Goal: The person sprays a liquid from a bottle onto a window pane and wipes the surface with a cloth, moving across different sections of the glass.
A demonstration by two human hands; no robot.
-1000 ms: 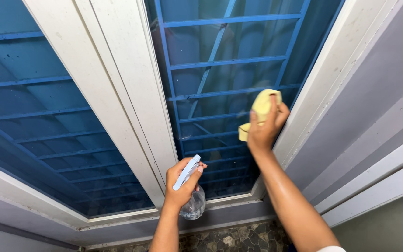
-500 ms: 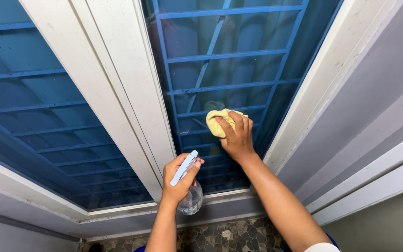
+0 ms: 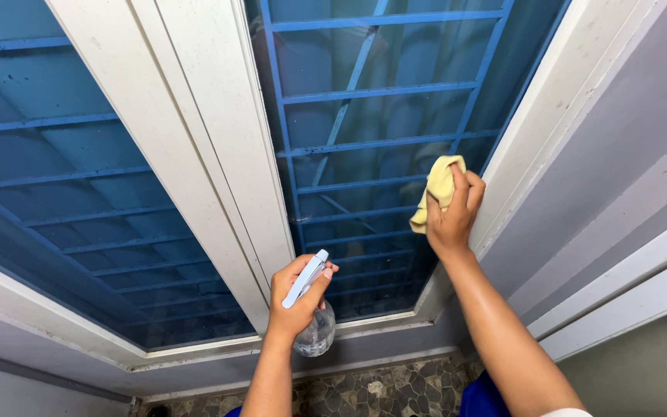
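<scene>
1. The cloth under my right hand is plain pale yellow, with no pattern.
2. The spray bottle in my left hand has a light blue head and a clear, colourless body.
3. The window frame is off-white with faint grey specks.
4. The glass looks deep blue, crossed by a brighter blue grille of horizontal bars and a few slanted ones.
5. At three o'clock the wall is flat grey with paler grey bands.
6. At six o'clock the floor is a mottled pattern of dark and light stones.
</scene>
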